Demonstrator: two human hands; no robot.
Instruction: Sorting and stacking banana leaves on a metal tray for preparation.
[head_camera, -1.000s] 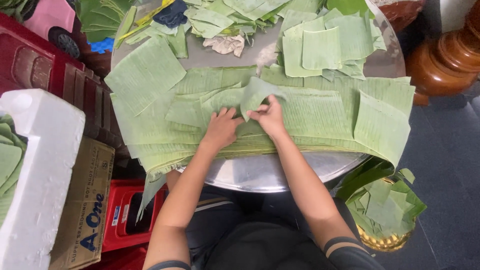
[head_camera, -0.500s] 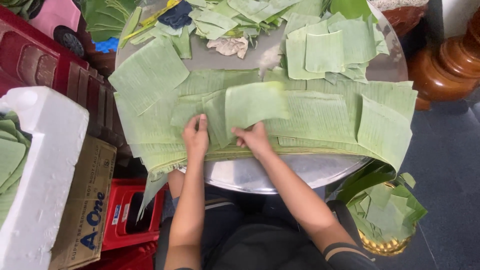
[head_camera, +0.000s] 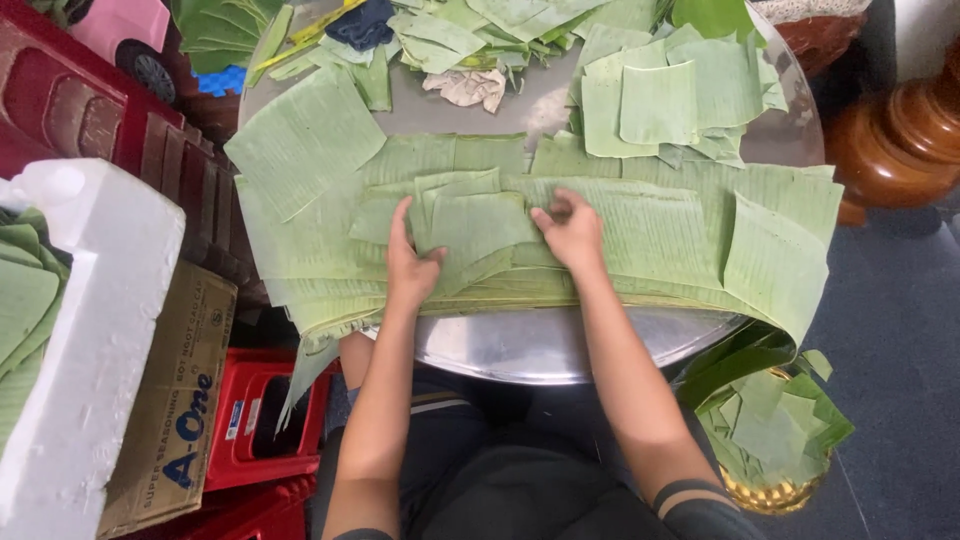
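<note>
A round metal surface (head_camera: 560, 345) was seen from above, almost wholly covered by a broad spread of green banana-leaf sheets (head_camera: 640, 235) laid overlapping from the 9 o'clock side to the 3 o'clock side, with their ends hanging over the rim at 6 o'clock and 4 o'clock. A white foam box (head_camera: 85, 340) was placed well off at 9 o'clock, with a cardboard carton (head_camera: 170, 400) just beside it and a red crate (head_camera: 255, 410) next to that. At 1 o'clock on the surface a stack of smaller cut leaf pieces (head_camera: 670, 95) was piled, and at 12 o'clock loose leaf scraps (head_camera: 450, 30) were scattered around a crumpled pale rag (head_camera: 468, 87). At 4 o'clock below the rim, a basket of leaf offcuts (head_camera: 775, 440) was set on the floor. In the middle of the spread a small squarish leaf piece (head_camera: 475, 225) was laid flat on the larger sheets, between the two hands. The left hand (head_camera: 412, 262) was pressed flat at its 8 o'clock edge, fingers straight and extended, its grip open and closed on nothing. The right hand (head_camera: 570, 232) was rested at the piece's 3 o'clock edge with the fingers loosely curled on the leaf; whether the edge was pinched could not be told.
</note>
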